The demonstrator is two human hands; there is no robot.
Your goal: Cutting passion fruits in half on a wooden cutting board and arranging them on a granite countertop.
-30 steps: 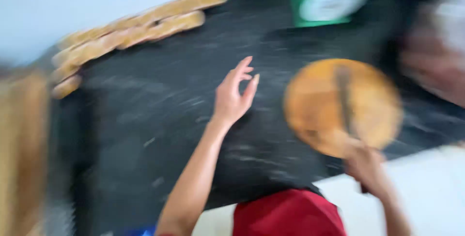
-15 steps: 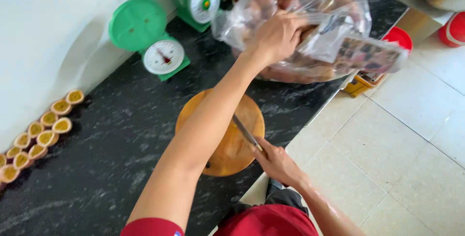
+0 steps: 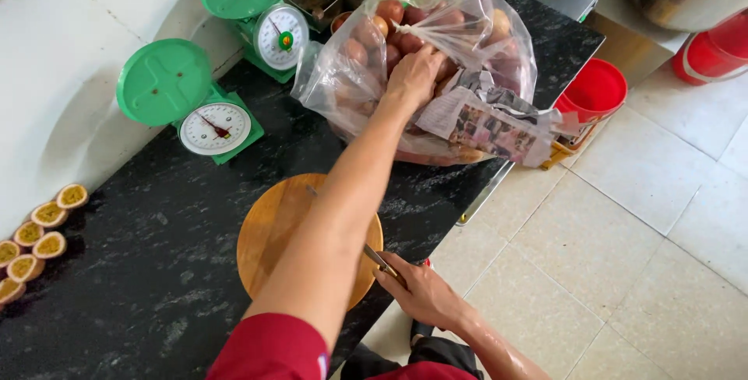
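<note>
My left hand (image 3: 414,76) reaches into a clear plastic bag (image 3: 343,76) full of round reddish-brown fruits (image 3: 389,12); its fingers are closed among them, and which fruit they grip is hidden. My right hand (image 3: 425,294) holds a knife (image 3: 380,258) by the handle at the counter's front edge. The blade lies over the round wooden cutting board (image 3: 273,228), mostly behind my left arm. Crumpled newspaper (image 3: 491,127) sticks out of the bag.
Two green dial scales (image 3: 187,103) (image 3: 261,14) stand against the white wall on the black stone counter (image 3: 132,271). Several halved passion fruits (image 3: 39,236) lie in rows at the left. Red buckets (image 3: 596,88) (image 3: 713,49) stand on the tiled floor.
The view swung right from the halved fruits to the bag. My left hand moved from open over the counter into the bag. My right hand kept the knife by the board.
</note>
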